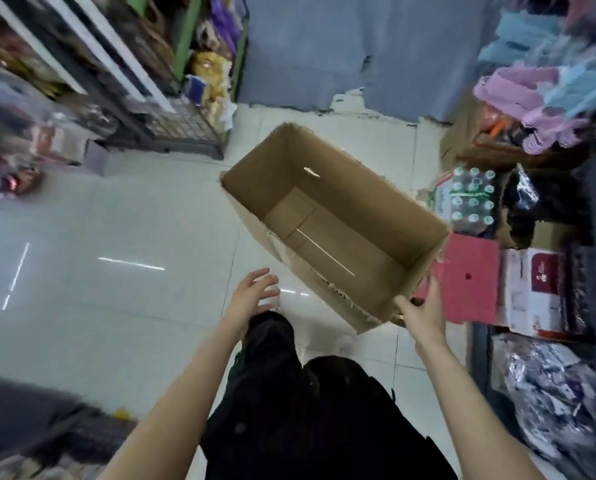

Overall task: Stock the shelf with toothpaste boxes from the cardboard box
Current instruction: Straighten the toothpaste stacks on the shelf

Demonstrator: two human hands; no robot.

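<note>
An open brown cardboard box (338, 216) hangs tilted above the white tiled floor, and its inside shows only bare cardboard. My right hand (422, 311) grips the box's near right corner, thumb over the rim. My left hand (253, 292) hovers to the left of the box with fingers spread, touching nothing. No toothpaste boxes are visible. The shelves on the left (82, 81) are blurred by motion.
A wire rack of snack packets (206, 84) stands at the back left. On the right lie a pack of bottles (471, 199), a pink carton (469, 278), a white and maroon carton (535, 292) and hanging cloths (538, 88). My dark trousers (310, 410) fill the bottom centre.
</note>
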